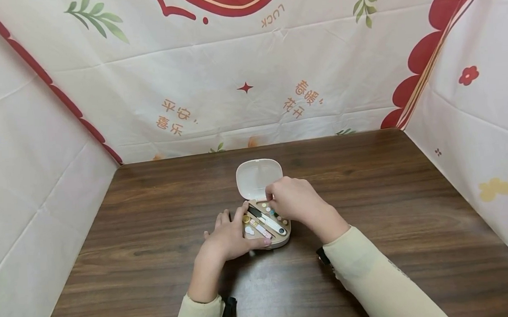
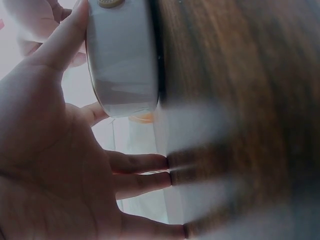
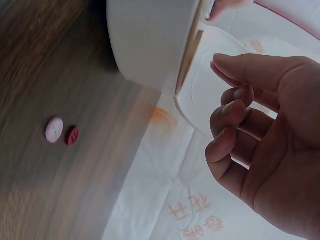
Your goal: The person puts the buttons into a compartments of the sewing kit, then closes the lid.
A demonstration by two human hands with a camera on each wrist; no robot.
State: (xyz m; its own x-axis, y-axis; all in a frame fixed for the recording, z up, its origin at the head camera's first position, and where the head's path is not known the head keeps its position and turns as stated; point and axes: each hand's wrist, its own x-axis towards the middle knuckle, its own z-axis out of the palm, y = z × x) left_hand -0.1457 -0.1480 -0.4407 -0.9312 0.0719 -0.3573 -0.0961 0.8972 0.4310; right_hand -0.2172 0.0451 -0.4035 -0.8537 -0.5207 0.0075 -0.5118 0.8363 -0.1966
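Case [image 1: 280,244], lid [image 1: 253,179] up, on the worktop [image 1: 162,205]: left hand [image 1: 227,238], fingers splayed, steadies it; right hand [image 1: 292,198], fingers curled, at the buttons [image 1: 272,212], any hold hidden. Button work, seemingly; next move wants a light touch.

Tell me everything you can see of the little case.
The case looks like pale, smooth plastic, rounded, its white lid standing open at the far side. Its tan tray holds a white-handled, dark-bladed tool and several buttons. It rests on the brown table; the left hand touches its rim, the right hand is over its right side.
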